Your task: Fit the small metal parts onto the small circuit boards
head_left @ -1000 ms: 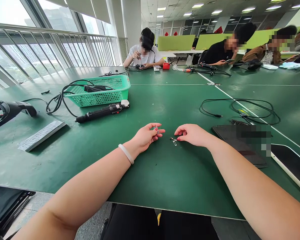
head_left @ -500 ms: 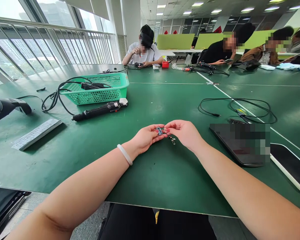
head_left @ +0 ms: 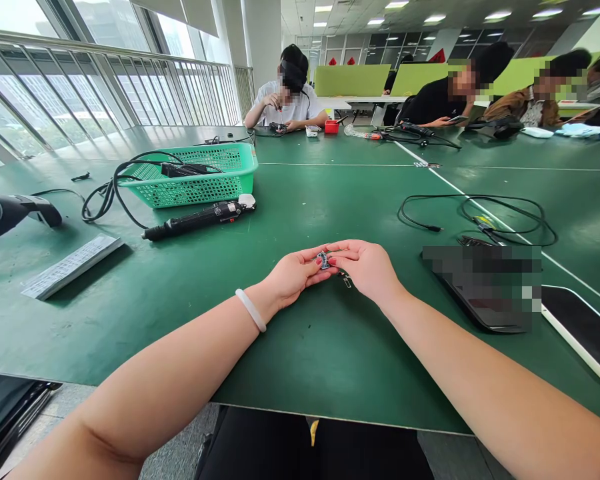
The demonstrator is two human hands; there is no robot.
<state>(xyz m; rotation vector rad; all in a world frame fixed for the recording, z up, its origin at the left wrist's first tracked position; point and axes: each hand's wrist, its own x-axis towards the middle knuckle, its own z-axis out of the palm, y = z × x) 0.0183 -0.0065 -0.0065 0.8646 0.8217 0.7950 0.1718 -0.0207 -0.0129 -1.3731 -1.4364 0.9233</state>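
A small blue-and-silver circuit board (head_left: 323,261) is pinched between the thumb and fingers of my left hand (head_left: 291,275), just above the table. My right hand (head_left: 363,267) meets it from the other side, its thumb and fingertips closed at the board's right edge. Whether a smaller part sits between those right fingertips is hidden. Under my right fingers, small thin metal pieces (head_left: 347,282) lie on the green table (head_left: 325,347), partly covered by the hand.
Left of centre is a green plastic basket (head_left: 190,193) with black cables, and a black electric screwdriver (head_left: 200,221) before it. A white box (head_left: 73,267) lies further left. To the right are a dark tray (head_left: 475,300), a phone-like slab (head_left: 585,333) and a coiled cable (head_left: 480,213). Several people sit across.
My right hand has moved slightly left, bringing its fingertips from beside the circuit board onto its edge. The board appears turned a little in my left fingers.
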